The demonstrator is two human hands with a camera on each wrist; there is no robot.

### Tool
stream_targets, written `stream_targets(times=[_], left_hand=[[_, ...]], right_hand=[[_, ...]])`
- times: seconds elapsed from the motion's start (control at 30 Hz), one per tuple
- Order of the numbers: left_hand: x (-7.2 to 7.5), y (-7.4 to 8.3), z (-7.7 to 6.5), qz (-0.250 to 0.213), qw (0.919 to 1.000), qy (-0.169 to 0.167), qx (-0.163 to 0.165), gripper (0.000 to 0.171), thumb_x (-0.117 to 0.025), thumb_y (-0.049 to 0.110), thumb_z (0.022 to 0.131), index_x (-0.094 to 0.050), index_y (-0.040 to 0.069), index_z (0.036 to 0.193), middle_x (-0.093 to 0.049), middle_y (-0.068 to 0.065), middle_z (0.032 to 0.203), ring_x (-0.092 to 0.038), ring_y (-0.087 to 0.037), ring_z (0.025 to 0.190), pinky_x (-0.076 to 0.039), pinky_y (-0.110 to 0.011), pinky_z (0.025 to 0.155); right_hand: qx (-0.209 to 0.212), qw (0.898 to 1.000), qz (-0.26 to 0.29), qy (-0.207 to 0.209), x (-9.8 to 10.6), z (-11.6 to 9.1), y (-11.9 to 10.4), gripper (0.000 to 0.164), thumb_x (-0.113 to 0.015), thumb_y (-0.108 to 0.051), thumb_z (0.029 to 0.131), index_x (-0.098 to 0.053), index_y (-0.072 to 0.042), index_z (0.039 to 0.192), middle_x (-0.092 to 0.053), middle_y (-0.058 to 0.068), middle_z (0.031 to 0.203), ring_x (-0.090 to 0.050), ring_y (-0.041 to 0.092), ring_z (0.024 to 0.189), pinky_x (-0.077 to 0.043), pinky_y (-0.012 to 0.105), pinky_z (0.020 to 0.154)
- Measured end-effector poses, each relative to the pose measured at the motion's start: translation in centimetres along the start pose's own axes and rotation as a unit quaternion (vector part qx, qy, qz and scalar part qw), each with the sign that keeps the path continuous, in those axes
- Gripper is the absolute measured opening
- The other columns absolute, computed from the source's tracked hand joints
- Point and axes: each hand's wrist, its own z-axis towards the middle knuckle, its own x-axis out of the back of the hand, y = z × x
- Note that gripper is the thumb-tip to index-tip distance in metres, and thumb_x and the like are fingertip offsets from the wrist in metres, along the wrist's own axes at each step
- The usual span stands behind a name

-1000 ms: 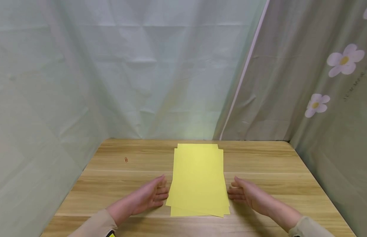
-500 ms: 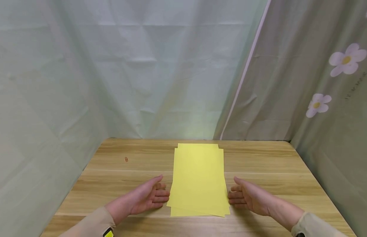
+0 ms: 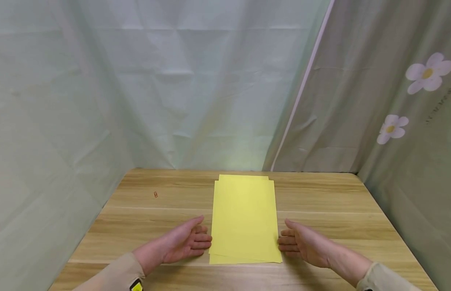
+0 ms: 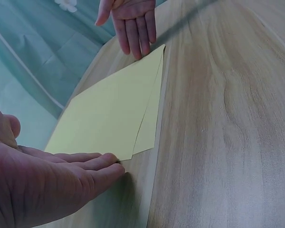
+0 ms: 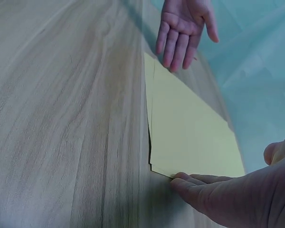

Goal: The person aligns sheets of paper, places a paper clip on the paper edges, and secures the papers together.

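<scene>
At the bottom edge of my head view I see two tan sleeves. The left sleeve [image 3: 112, 277], in the lower left, has a black and yellow patch [image 3: 136, 285], and the right sleeve [image 3: 387, 279] is in the lower right. Next comes the left hand [image 3: 181, 244], low and left of the middle, with its fingers straight. The right hand [image 3: 309, 244], low and right of the middle, has straight fingers too. The palms face each other.

The yellow paper [image 3: 245, 218] lies flat between them, in the lower middle. It is more than one sheet, and one underneath peeks out at the top and bottom. My wrist views show both hands' fingertips right at its long sides; I can't tell how hard they press.

All this is on a wooden table [image 3: 320, 194]. Farther back on the left lies a small red paper clip [image 3: 155, 194]. Behind, a creased pale curtain [image 3: 210, 81] hangs, with white flowers [image 3: 429, 73] at the right.
</scene>
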Motion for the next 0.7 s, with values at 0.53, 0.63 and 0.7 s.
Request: stream_targets(times=[0.53, 0.63, 0.7], left_hand=[[-0.64, -0.07, 0.42, -0.003, 1.0000, -0.005, 0.001, 0.092, -0.031, 0.056, 0.109, -0.010, -0.023, 0.151, -0.031, -0.045, 0.150, -0.033, -0.056, 0.141, -0.027, -0.063, 0.116], [-0.85, -0.08, 0.60, -0.005, 1.0000, -0.005, 0.001, 0.092, -0.033, 0.056, 0.108, -0.011, -0.023, 0.151, -0.031, -0.044, 0.150, -0.033, -0.056, 0.141, -0.027, -0.062, 0.116], [-1.02, -0.08, 0.70, -0.006, 1.0000, -0.005, 0.001, 0.092, -0.033, 0.056, 0.108, -0.011, -0.022, 0.151, -0.031, -0.045, 0.150, -0.032, -0.056, 0.141, -0.027, -0.062, 0.116]], right_hand=[[0.010, 1.000, 0.005, -0.014, -0.57, 0.62, 0.34, 0.099, -0.037, -0.060, 0.106, -0.015, 0.027, 0.147, -0.031, 0.042, 0.152, -0.038, 0.053, 0.139, -0.031, 0.060, 0.115], [0.011, 1.000, 0.008, -0.017, -0.81, 0.75, 0.38, 0.097, -0.038, -0.059, 0.107, -0.016, 0.026, 0.148, -0.031, 0.042, 0.152, -0.038, 0.052, 0.139, -0.031, 0.059, 0.115], [0.012, 1.000, 0.010, -0.019, -0.98, 0.86, 0.44, 0.094, -0.037, -0.056, 0.108, -0.016, 0.026, 0.148, -0.031, 0.041, 0.152, -0.038, 0.052, 0.139, -0.031, 0.059, 0.115]])
